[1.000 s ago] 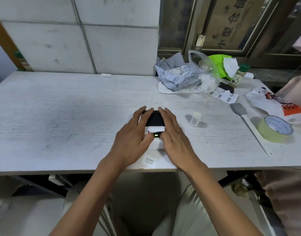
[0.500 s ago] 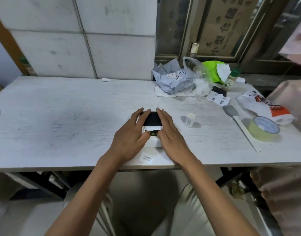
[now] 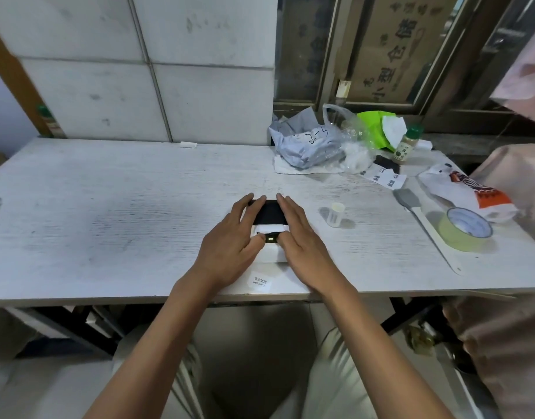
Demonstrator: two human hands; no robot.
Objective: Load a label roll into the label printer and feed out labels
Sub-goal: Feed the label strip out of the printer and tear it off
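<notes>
Green light's on at the label printer (image 3: 270, 234), so keep both flat hands, left hand (image 3: 230, 252) and right hand (image 3: 302, 246), bracing its sides on the worktop (image 3: 109, 213) while one thumb presses feed.

This looks like a back room or storage corner used as a makeshift workspace. A worn whitewashed table (image 3: 109, 207) stands against a tiled wall (image 3: 139, 71); upper right, a cardboard box (image 3: 393, 46) sits behind a window frame, and plastic bags (image 3: 308, 143), a tape roll (image 3: 464, 231) and a seasoning bottle (image 3: 407, 143) clutter the right side.
</notes>
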